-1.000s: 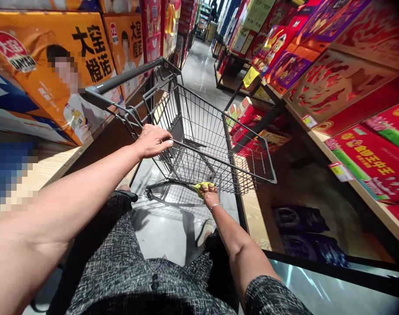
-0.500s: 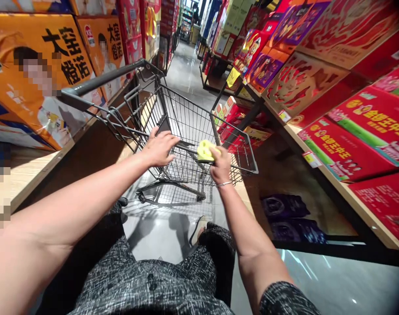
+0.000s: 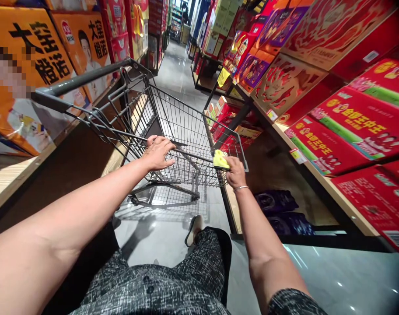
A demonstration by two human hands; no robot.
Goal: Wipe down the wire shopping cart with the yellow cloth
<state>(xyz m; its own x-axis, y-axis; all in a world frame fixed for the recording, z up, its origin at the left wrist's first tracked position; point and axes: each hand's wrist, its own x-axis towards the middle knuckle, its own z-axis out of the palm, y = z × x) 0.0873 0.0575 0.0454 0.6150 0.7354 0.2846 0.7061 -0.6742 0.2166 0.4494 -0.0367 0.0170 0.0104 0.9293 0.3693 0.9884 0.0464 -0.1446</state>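
Just one wire cart (image 3: 186,122) here, parked in the aisle with shelves (image 3: 330,188) on both sides. Left hand (image 3: 158,153) sits on the basket's near top rim, fingers (image 3: 166,146) curled over the wire. Right hand (image 3: 236,173) is further along that same rim, by the corner, fingers closed tight on one bunched-up yellow cloth (image 3: 220,160) that's pressed against the wire. One thin bracelet (image 3: 240,188) on that wrist. Red boxes (image 3: 347,127) on the right, orange boxes (image 3: 38,70) on the left.
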